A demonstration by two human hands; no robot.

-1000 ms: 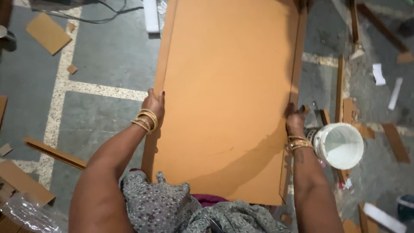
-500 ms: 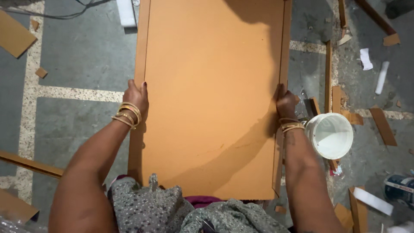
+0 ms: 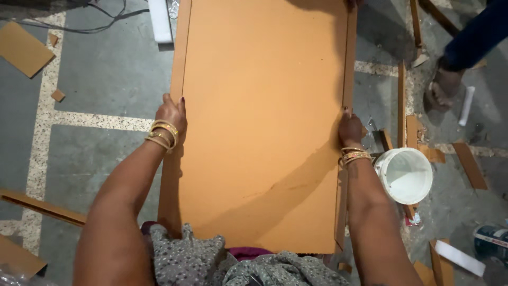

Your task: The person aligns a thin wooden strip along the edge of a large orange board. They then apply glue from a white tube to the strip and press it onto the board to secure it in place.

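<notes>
A large orange-brown board (image 3: 264, 122) lies flat in front of me, on top of another board whose edges show as strips along both sides. My left hand (image 3: 170, 114), with gold bangles on the wrist, grips the board's left edge at mid-length. On the right edge, my right hand (image 3: 350, 130), also bangled, holds the board at about the same height. The near end of the board reaches my patterned clothing.
A white bucket (image 3: 405, 176) stands on the grey floor just right of my right arm. Wood strips and offcuts (image 3: 402, 100) lie around it. Another person's foot (image 3: 442, 87) and dark sleeve are at the upper right. A board scrap (image 3: 21, 47) and cables lie upper left.
The view has shifted slightly, so the board and both hands appear a little left and lower. Both hands keep their hold on the board's edges. A person's foot has come into view at the upper right.
</notes>
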